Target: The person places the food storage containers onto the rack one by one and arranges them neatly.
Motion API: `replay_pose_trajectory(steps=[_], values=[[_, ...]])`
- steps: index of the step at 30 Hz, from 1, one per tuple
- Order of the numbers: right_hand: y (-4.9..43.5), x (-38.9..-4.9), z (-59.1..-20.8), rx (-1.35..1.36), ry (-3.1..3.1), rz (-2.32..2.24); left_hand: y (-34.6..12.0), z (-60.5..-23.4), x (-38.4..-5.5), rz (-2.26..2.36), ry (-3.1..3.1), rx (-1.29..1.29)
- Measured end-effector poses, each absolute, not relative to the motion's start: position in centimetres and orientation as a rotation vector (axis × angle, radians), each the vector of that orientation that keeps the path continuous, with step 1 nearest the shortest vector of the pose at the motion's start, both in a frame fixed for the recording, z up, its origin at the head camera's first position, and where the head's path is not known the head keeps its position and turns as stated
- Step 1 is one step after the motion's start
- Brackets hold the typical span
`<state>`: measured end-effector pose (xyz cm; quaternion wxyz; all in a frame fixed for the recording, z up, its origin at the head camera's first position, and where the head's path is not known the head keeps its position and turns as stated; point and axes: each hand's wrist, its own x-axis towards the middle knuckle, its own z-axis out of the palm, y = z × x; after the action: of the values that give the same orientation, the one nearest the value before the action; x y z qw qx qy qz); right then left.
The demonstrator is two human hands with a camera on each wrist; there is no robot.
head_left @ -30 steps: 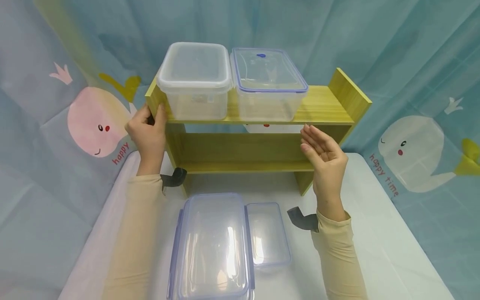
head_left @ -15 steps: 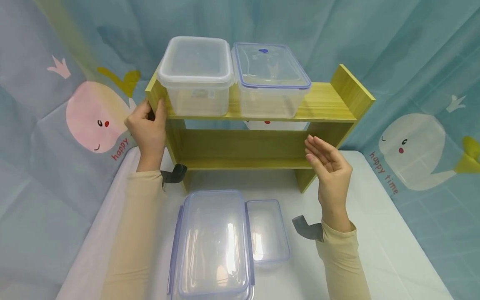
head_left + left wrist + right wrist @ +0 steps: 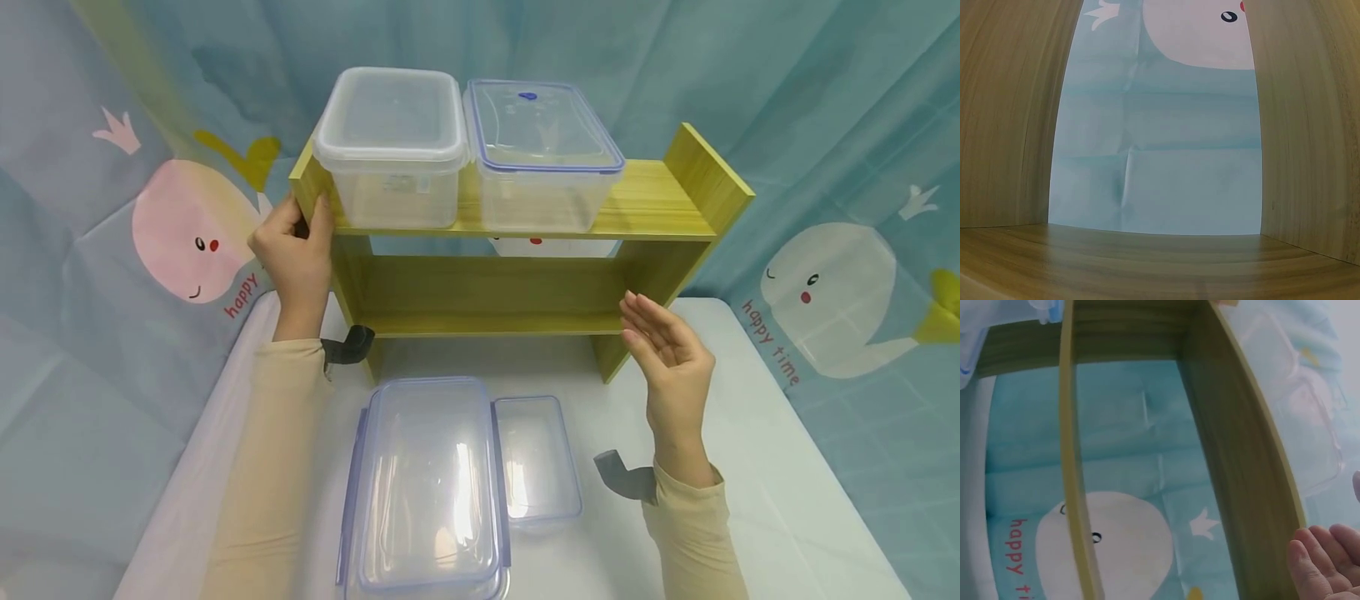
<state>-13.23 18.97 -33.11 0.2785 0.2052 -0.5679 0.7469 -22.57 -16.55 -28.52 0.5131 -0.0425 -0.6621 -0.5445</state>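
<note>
Two boxes [image 3: 397, 125] atop one rack [image 3: 652, 200]

Blue cartoon-printed curtains [image 3: 600, 50] hang around a white tabletop [image 3: 780, 492].

This is a small space of household look, enclosed by a light blue curtain [image 3: 570, 42] at the top and both sides of the frame. On it are a pink cartoon animal [image 3: 172, 237] at left and a white cartoon animal [image 3: 840, 292] at right, with the words "happy time". In the centre, a wooden shelf [image 3: 656, 200] carrying lidded plastic boxes [image 3: 397, 125] stands on a white surface [image 3: 772, 467]. The exact room I cannot tell.
</note>
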Motion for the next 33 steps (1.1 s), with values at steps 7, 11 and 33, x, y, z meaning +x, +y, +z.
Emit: replay_pose_trajectory(steps=[7, 11, 33], values=[[19.3, -12.3, -34.6, 0.474, -1.623, 1.983, -16.6, -28.6, -22.5, -1.306, -1.577, -0.094], [19.2, -11.2, -35.9, 0.413, -1.709, 1.943, -16.7, -28.6, -22.6, -1.303, -1.580, -0.083], [18.6, -6.4, -41.1, 0.178, -1.908, 1.920, -16.5, -28.8, -23.0, -1.315, -1.571, -0.097]])
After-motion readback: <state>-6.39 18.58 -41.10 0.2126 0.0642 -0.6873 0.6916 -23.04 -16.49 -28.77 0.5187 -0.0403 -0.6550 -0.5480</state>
